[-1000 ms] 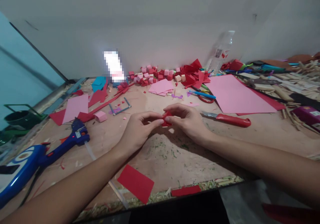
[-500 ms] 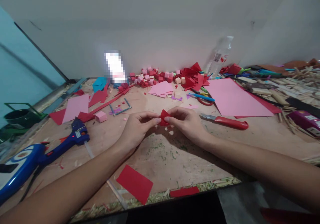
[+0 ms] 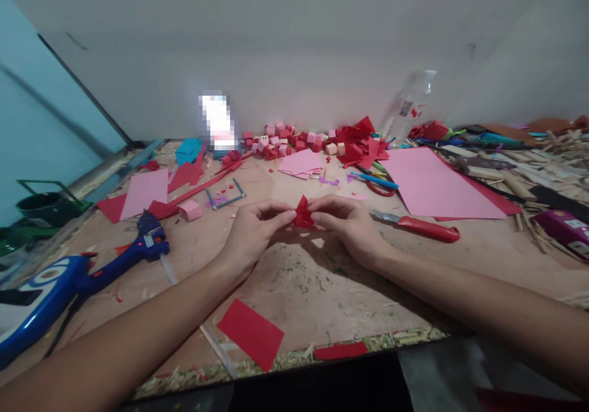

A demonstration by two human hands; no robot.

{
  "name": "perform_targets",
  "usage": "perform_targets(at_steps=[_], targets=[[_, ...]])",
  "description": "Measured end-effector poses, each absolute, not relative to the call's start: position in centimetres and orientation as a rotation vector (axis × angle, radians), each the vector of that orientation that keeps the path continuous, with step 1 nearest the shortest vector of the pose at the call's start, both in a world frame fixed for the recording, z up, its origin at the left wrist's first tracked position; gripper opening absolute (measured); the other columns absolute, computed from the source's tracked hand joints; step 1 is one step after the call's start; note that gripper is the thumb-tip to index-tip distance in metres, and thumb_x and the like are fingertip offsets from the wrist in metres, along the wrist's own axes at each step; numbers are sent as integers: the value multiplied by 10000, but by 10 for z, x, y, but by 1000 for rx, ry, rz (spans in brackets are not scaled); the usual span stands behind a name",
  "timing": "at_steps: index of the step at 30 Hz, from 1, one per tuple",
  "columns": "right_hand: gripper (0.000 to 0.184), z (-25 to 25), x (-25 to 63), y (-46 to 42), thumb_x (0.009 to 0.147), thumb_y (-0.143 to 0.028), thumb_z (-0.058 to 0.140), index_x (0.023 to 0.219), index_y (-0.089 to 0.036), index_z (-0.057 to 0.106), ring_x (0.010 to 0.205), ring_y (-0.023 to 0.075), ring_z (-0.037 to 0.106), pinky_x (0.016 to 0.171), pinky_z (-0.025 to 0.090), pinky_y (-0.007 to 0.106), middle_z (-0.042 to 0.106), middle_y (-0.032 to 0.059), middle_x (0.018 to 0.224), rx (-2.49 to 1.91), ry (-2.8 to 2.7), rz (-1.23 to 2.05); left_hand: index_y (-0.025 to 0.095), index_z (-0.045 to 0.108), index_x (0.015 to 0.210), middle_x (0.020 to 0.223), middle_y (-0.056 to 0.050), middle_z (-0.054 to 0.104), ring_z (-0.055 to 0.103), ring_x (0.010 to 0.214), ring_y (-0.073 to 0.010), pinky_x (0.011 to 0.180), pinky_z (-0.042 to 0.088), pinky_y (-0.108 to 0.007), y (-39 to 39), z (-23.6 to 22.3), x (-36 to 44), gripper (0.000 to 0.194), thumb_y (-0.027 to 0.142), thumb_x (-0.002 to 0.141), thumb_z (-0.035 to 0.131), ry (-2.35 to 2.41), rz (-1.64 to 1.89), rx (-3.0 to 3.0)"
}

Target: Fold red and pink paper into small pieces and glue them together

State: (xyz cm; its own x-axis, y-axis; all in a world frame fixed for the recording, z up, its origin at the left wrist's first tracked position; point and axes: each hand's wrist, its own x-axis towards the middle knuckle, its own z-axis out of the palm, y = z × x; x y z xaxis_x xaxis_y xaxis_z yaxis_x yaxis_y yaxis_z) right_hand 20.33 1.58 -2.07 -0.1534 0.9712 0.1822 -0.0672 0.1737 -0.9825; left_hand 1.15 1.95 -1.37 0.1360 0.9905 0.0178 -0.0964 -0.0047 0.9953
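Apparently midway, pinching seemingly part-folded red paper (image 3: 304,214) closely in left hand (image 3: 253,228) and right hand (image 3: 353,225), left of the knife (image 3: 427,228), with finished-looking cubes (image 3: 275,141) beyond it.

A craft workshop, it seems: a glue gun (image 3: 121,267) lies left of the left hand (image 3: 255,231), a knife (image 3: 429,229) just beside the right hand (image 3: 352,228), wood scraps (image 3: 536,165) farther right, paper cubes (image 3: 277,142) beyond both.
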Motion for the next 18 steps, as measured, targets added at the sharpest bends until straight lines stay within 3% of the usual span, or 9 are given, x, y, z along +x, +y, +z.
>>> perform_targets(at_steps=[11,18], targets=[[43,-15,202,14,768,-265,762,787,-230,777,800,182,698,765,577,342,766,20,851,-1042,-1431,1192,145,785,850,803,-47,762,697,723,-175,714,587,-304,15,-12,13,205,299,725,836,1026,1084,1275],[136,-18,200,14,725,-284,820,771,-197,726,747,159,679,731,576,318,735,20,836,-1015,-1346,1307,155,797,845,828,-59,784,711,745,-190,712,576,-298,16,-13,12,160,292,763,797,1031,1078,1428]])
